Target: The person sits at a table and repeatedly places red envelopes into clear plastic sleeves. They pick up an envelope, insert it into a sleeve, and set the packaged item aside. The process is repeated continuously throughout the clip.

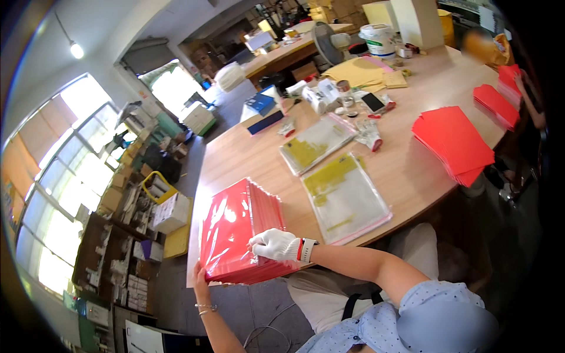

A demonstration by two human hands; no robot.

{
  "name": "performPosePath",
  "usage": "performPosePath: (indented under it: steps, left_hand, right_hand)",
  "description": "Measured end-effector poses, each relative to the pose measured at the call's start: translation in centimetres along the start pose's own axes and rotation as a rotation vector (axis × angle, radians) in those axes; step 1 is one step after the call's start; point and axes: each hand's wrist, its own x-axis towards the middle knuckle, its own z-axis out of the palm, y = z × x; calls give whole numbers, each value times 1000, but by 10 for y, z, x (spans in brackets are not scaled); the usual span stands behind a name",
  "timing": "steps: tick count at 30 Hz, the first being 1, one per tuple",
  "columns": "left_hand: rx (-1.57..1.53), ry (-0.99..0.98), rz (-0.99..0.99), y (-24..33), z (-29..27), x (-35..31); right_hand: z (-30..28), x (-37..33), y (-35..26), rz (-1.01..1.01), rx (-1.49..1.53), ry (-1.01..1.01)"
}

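Note:
A tall stack of red sheets in clear plastic sleeves [226,226] lies at the near left edge of the table, its top shiny. My bare left hand [200,275] grips the stack's near left corner, some fingers hidden behind it. Over the stack's right side is my right hand [272,244] in a white knit glove, its fingers curled together at the sleeve edge; what they pinch is hidden. To the right lie two piles of clear plastic bags, a nearer one [359,206] and a farther one [329,132], both with yellow-green showing through.
Fanned red sheets [450,141] lie at the table's right, with another person's hand [521,82] by more red piles [496,106]. Farther back are a crumpled white glove [369,134], a phone [372,103], a fan [327,44] and a white bucket [377,41]. Shelves [112,253] stand left.

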Motion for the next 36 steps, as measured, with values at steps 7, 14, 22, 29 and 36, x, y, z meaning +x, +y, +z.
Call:
performPosePath:
  steps: [7, 14, 22, 29, 36]
  left_hand:
    - [82, 497, 525, -30, -21, -7]
    - [292, 268, 851, 59, 83, -102]
    - [284, -988, 99, 57, 298, -102]
    - [1036, -722, 691, -9, 406, -93]
    - [1009, -693, 743, -43, 427, -62]
  right_hand:
    - [-86, -142, 102, 19, 380, 264]
    - [-270, -341, 73, 258, -1625, 836]
    - [-318, -380, 79, 455, -1267, 947]
    - [-228, -392, 46, 238, -1329, 716]
    - [-202, -441, 108, -40, 853, 1873]
